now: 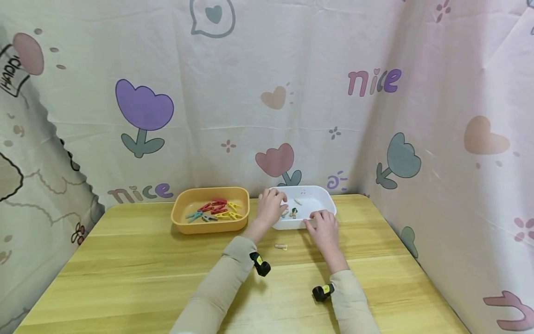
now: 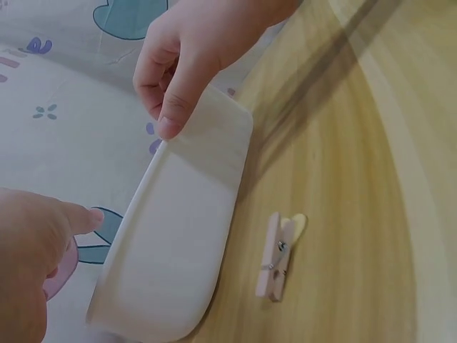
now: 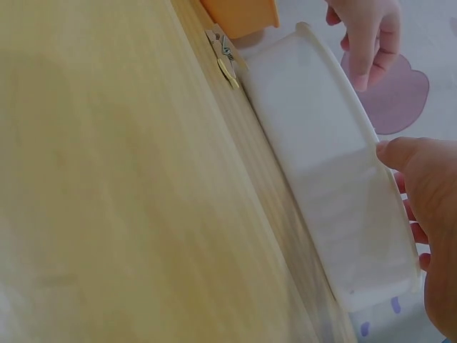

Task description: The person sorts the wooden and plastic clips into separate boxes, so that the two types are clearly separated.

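A white plastic tray [image 1: 301, 223] stands at the back of the table, with several small clothespins [image 1: 294, 213] inside. My right hand [image 1: 325, 232] grips its near rim toward the right end. In the right wrist view, the right thumb [image 3: 393, 151] lies on the rim and the other fingers reach over the inner side. Above the tray's left end hovers my left hand [image 1: 270, 207], fingers loosely bent, with nothing visible in them. A pale wooden clothespin [image 2: 275, 257] with a yellow heart lies on the table in front of the tray.
Left of the white tray stands a yellow-orange tray [image 1: 210, 227] holding several red, yellow, blue and grey clothespins [image 1: 219, 210]. A printed curtain [image 1: 225, 162] hangs right behind both trays. The wooden table [image 1: 137, 278] extends toward me.
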### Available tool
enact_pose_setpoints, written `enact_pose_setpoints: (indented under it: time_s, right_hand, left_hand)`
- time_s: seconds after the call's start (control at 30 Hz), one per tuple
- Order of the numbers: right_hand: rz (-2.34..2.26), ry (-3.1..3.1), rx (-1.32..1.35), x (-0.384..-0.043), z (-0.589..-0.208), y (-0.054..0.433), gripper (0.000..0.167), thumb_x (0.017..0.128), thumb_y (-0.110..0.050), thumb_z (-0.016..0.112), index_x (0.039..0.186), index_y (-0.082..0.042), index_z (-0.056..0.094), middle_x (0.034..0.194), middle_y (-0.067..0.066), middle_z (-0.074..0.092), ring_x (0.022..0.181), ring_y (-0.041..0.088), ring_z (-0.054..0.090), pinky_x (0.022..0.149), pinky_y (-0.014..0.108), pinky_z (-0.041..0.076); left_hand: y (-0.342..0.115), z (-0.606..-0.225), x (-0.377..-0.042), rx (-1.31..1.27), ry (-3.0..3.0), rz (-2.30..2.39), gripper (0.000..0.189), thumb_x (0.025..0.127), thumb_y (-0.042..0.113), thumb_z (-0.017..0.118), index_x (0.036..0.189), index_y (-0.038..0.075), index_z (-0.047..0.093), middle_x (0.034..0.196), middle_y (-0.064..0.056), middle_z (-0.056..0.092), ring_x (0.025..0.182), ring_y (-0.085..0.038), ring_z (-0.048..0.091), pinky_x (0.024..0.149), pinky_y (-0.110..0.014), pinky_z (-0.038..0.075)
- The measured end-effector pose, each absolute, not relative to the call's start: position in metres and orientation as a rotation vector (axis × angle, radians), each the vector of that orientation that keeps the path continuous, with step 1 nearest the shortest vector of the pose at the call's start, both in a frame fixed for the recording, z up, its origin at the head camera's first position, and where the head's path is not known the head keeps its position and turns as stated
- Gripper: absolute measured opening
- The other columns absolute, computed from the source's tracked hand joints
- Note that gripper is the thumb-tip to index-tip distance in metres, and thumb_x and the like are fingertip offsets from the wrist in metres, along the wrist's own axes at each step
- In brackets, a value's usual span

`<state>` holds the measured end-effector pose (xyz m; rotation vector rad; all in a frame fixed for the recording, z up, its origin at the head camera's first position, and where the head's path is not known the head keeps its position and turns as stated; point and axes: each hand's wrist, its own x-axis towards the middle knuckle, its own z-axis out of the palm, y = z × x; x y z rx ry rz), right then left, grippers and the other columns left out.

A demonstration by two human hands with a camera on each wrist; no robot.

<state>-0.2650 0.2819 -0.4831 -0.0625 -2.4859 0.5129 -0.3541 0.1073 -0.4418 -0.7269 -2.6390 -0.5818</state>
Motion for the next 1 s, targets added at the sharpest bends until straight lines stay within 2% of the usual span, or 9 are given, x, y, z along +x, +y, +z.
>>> enact_pose_setpoints:
  time_s: [0.33, 0.6, 1.0]
  right_hand:
    - [0.514, -2.508, -0.063, -0.266, -0.481, 0.283, 0.024, 0.088, -0.03, 0.07, 0.097, -0.008, 0.065, 0.104, 0.011, 0.057, 0.103, 0.032, 0.05, 0.099, 0.05, 0.036]
    - [0.534, -2.542, -0.084, -0.268, -0.48, 0.284, 0.024, 0.09, -0.031, 0.068, 0.099, -0.009, 0.064, 0.106, 0.011, 0.056, 0.106, 0.032, 0.049, 0.102, 0.049, 0.035]
    - [0.525, -2.523, -0.064, -0.268, -0.479, 0.285, 0.024, 0.089, -0.031, 0.069, 0.098, -0.008, 0.065, 0.105, 0.011, 0.056, 0.104, 0.031, 0.05, 0.098, 0.05, 0.036]
  left_hand:
    - [0.093, -0.446, -0.341, -0.775, -2.557, -0.601, 0.015, 0.086, 0.03, 0.074, 0.095, 0.02, 0.066, 0.105, -0.001, 0.061, 0.104, -0.023, 0.051, 0.087, -0.039, 0.041]
    - [0.082, -0.449, -0.33, -0.819, -2.544, -0.542, 0.014, 0.087, 0.03, 0.073, 0.095, 0.022, 0.066, 0.102, 0.001, 0.059, 0.099, -0.021, 0.05, 0.084, -0.037, 0.039]
    - [0.065, -0.459, -0.312, -0.898, -2.58, -0.477, 0.017, 0.087, 0.037, 0.071, 0.098, 0.024, 0.066, 0.103, 0.002, 0.059, 0.096, -0.017, 0.049, 0.083, -0.034, 0.039]
